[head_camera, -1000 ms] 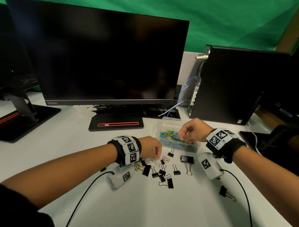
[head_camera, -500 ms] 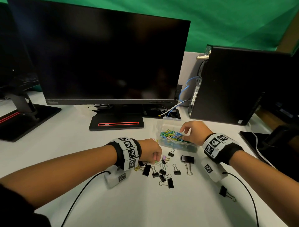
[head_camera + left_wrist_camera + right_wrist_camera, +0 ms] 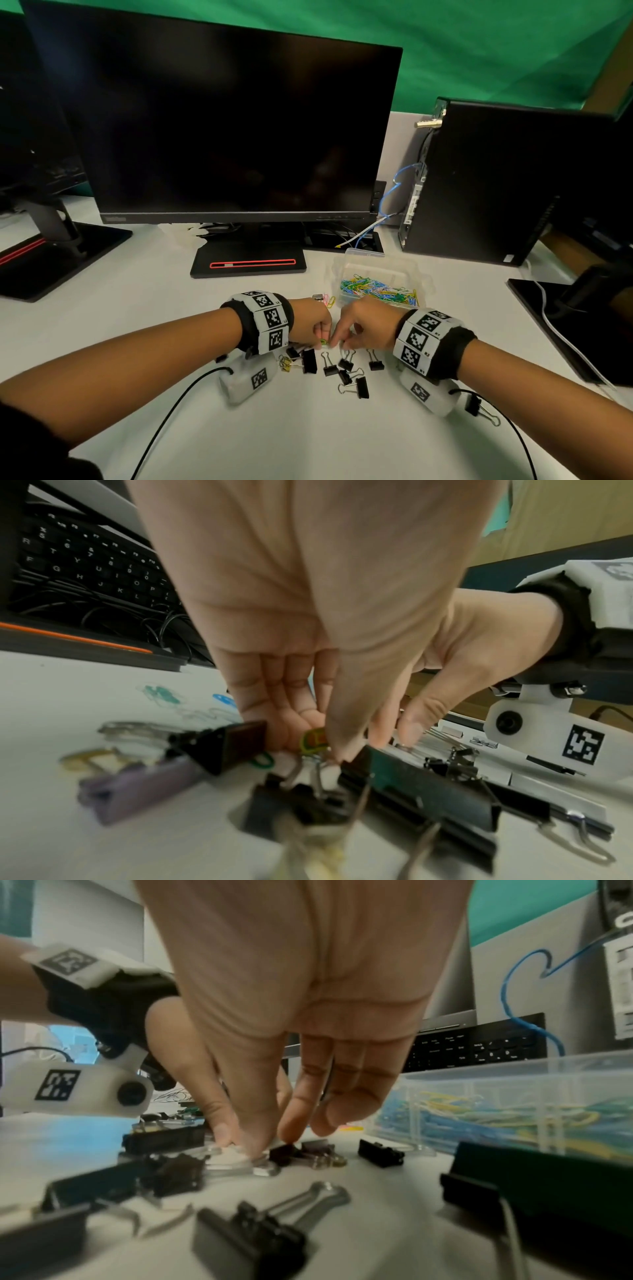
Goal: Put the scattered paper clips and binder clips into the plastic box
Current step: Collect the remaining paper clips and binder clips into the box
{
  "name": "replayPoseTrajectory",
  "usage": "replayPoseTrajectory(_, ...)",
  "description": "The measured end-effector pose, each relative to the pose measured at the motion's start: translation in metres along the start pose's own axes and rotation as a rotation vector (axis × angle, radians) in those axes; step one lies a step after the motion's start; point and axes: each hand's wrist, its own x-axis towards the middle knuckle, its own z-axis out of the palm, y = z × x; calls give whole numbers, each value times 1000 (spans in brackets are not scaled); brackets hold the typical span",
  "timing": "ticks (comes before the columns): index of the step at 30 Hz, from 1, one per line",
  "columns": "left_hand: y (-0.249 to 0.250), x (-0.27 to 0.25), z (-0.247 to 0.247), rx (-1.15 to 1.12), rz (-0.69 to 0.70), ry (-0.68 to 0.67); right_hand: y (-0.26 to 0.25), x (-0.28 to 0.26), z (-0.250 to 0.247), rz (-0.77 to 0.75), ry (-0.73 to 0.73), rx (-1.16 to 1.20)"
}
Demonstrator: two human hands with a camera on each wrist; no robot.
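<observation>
Left hand [image 3: 313, 323]: fingers curled, pinching a small green paper clip [image 3: 323, 342] just above the table [image 3: 120, 315].
Right hand [image 3: 363, 325]: fingertips [image 3: 224, 1133] narrowed on a thin wire clip lying flat; whether it is gripped, cannot tell.
Binder clips [image 3: 330, 369]: black folded metal with wire loop handles, scattered under both hands.
Box [image 3: 421, 274]: clear rectangular plastic, behind the hands, holding coloured wire clips.

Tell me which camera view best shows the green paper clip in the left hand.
The left wrist view: the green paper clip sits close up, pinched in the left hand fingers. The head view shows it only as a tiny green speck between both hands. The right wrist view does not clearly show it.
</observation>
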Motion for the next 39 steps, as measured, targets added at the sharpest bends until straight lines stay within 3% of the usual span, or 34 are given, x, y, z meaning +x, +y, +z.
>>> replayPoseTrajectory(16,2,2,0,55,13,56,11,-6,11,108,-85,-8)
replayPoseTrajectory(20,10,9,-15,28,35,160,20,-12,-5,164,48,53)
replayPoseTrajectory(25,17,31,-43,-175,27,417,47,-18,-40,314,338,90)
replayPoseTrajectory(28,24,45,-55,-248,29,506,62,-19,-47,414,407,109)
replayPoseTrajectory(33,35,68,-57,-327,-24,486,78,-17,-42,526,415,74)
replayPoseTrajectory(39,28,74,-50,-351,-25,417,78,-19,-39,532,409,18)
